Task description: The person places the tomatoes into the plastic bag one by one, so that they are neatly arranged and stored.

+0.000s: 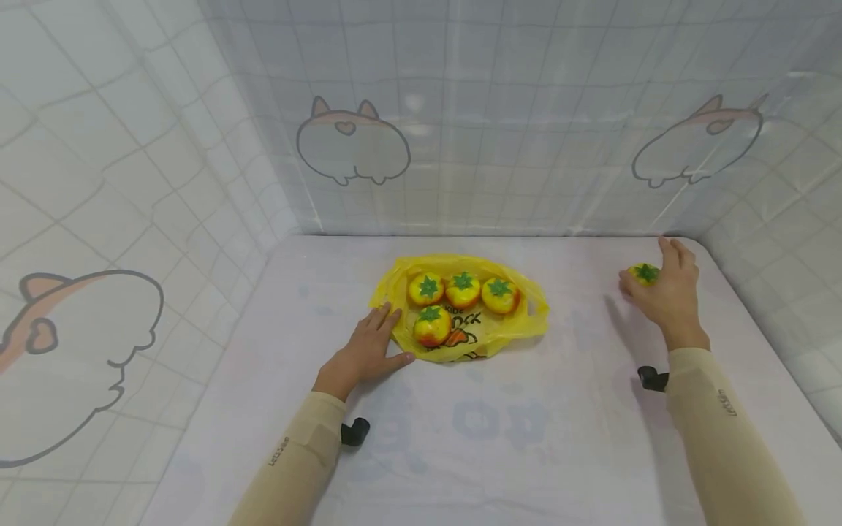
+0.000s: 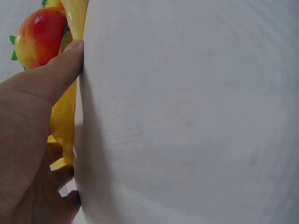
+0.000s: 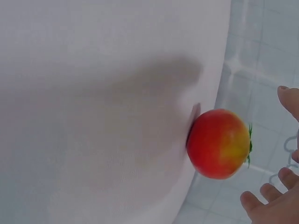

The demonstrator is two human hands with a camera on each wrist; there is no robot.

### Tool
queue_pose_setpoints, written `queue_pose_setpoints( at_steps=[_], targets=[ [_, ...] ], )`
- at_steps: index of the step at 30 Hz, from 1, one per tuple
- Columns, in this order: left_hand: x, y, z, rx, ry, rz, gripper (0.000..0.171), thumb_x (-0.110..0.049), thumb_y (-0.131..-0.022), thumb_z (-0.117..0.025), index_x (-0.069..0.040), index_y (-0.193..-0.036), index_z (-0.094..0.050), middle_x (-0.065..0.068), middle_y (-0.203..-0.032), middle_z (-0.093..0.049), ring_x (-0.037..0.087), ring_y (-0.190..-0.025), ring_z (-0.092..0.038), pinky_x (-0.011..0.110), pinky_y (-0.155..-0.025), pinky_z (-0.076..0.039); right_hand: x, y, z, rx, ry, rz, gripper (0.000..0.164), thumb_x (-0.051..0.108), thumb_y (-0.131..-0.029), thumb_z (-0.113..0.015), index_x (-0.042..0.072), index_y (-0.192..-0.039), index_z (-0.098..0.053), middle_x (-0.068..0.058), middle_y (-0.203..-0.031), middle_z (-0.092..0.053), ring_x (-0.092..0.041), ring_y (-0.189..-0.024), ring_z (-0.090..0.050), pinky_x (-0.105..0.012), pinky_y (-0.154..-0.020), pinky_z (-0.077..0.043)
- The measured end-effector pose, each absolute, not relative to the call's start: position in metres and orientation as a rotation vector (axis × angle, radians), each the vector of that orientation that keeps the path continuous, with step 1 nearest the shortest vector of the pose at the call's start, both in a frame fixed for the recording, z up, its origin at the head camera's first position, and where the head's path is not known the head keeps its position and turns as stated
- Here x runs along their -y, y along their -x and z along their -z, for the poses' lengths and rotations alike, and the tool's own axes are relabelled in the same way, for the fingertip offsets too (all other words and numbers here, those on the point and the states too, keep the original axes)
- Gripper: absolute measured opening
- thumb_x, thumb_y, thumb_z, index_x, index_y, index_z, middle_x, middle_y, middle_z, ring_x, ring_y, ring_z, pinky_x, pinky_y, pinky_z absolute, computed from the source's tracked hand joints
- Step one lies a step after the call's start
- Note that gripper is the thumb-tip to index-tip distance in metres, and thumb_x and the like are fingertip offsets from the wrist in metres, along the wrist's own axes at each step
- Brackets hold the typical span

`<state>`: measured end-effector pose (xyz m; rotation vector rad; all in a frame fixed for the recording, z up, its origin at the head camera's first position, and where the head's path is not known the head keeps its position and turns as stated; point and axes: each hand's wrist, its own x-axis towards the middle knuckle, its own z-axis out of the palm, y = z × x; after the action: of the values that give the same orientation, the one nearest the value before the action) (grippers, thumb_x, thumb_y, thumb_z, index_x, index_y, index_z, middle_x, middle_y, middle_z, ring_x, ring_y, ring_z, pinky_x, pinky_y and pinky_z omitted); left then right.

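Note:
A yellow plastic bag lies spread flat, with several yellow-and-red toy tomatoes on it, each with a green leafy top. My left hand rests at the bag's left edge, its fingers extended and the thumb at the near rim. In the left wrist view the thumb touches the yellow plastic, close beside a tomato. Far to the right, my right hand reaches over a single tomato that stands on the table. In the right wrist view its fingers are spread, with a gap between them and the tomato.
The table has a white cover with faint printed letters. A pale grid-patterned curtain with animal drawings stands behind the table and along both sides. Black wrist mounts stick out from both beige sleeves.

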<state>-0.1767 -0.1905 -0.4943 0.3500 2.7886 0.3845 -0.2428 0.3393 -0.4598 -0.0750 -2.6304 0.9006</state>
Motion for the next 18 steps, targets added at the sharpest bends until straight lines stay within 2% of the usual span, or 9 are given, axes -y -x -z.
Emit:
queue_pose_setpoints(
  at_steps=[10, 18],
  targets=[
    [0.190, 0.173, 0.496, -2.798, -0.340, -0.416, 0.099, -0.065, -0.094, -0.061, -0.016, -0.167, -0.015, 0.009, -0.174, 0.002, 0.037, -0.159, -0.004, 0.058, -0.126, -0.019, -0.347, 0.251, 0.460, 2.733, 0.160, -0.931, 0.092, 0.039, -0.100, -0.063, 0.001, -0.164, -0.009, -0.027, -0.169, 0.001, -0.051, -0.154, -0.007, -0.066, -0.122, -0.015],
    [0.190, 0.172, 0.495, -2.802, -0.325, -0.419, 0.099, -0.067, -0.093, -0.062, -0.019, -0.167, -0.015, 0.007, -0.174, 0.002, 0.037, -0.159, -0.005, 0.060, -0.124, -0.022, -0.348, 0.256, 0.462, 2.796, 0.242, -0.922, 0.094, 0.044, -0.100, -0.060, 0.002, -0.164, -0.005, -0.031, -0.167, 0.001, -0.057, -0.150, -0.016, -0.069, -0.119, -0.020]
  ],
)
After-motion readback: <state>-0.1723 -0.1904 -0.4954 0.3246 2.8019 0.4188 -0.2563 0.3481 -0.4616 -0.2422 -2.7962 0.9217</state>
